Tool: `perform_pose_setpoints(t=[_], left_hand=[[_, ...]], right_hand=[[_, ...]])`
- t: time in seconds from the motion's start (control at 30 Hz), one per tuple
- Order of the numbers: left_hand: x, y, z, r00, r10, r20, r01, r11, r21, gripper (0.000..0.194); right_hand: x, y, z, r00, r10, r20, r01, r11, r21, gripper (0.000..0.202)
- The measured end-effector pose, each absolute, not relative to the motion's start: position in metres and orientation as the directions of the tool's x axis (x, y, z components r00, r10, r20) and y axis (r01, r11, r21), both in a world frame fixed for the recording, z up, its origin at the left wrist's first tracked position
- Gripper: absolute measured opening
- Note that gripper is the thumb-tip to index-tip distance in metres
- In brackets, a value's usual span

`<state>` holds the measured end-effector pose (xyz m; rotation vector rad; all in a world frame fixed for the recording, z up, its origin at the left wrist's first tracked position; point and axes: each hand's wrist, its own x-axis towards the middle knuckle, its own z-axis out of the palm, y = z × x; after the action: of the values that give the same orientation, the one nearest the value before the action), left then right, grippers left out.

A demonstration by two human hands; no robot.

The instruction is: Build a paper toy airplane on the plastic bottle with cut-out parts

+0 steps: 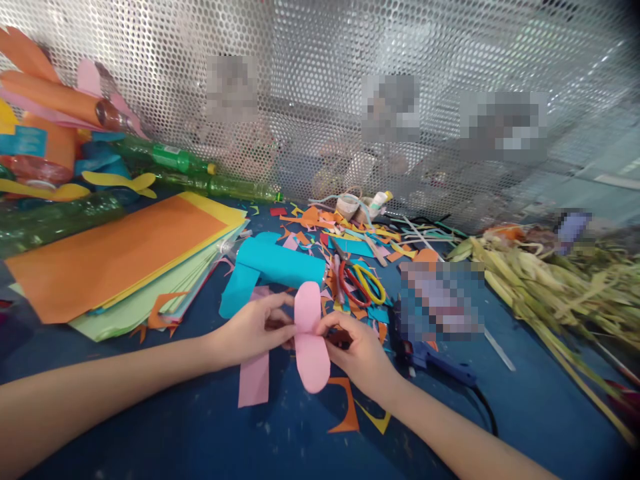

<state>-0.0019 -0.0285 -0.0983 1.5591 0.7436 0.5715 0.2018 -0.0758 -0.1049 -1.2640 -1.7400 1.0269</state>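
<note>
- Pinching the narrow waist of the two-lobed pink piece (313, 365), your left hand (255, 330) and right hand (365, 357) hold it upright at the lower centre of the frame, above the bench (165, 433); each grip is closed on it.
- Its outline looks fully cut, with both ends rounded; a crease seems to run across the waist, so the shaping appears nearly complete.
- You have it loose: nothing shows it fixed to the blue-wrapped bottle (285, 263), which lies on its side just behind your hands.
- That bottle has its blue paper wrap and flaps on; whether they are glued, you cannot tell from here.
- At the upper left of the frame, an orange-wrapped bottle (55, 97) and a yellow two-lobed piece (115, 180) look further along.
- Near your hands lie a pink strip (255, 385) and an orange offcut (350, 412).
- The scissors (383, 288) lie among the scraps, and the glue gun (447, 367) rests right of centre, neither in your grip.
</note>
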Motion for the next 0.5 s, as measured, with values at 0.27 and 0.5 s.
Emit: perform_pose_setpoints(t=[0.27,0.5], left_hand=[[-0.0014,-0.0351,-0.0958,0.694,0.715,0.087,0.11,-0.225,0.968,0.027],[0.0007,-0.0351,-0.0939,0.668,0.74,0.076,0.199,-0.276,0.94,0.021]], right_hand=[[0.2022,-0.0743,-0.1026,-0.201,0.972,0.122,0.361,0.189,-0.913,0.002],[0.1969,-0.0801,-0.1003,-0.209,0.969,0.128,0.341,0.195,-0.919,0.006]])
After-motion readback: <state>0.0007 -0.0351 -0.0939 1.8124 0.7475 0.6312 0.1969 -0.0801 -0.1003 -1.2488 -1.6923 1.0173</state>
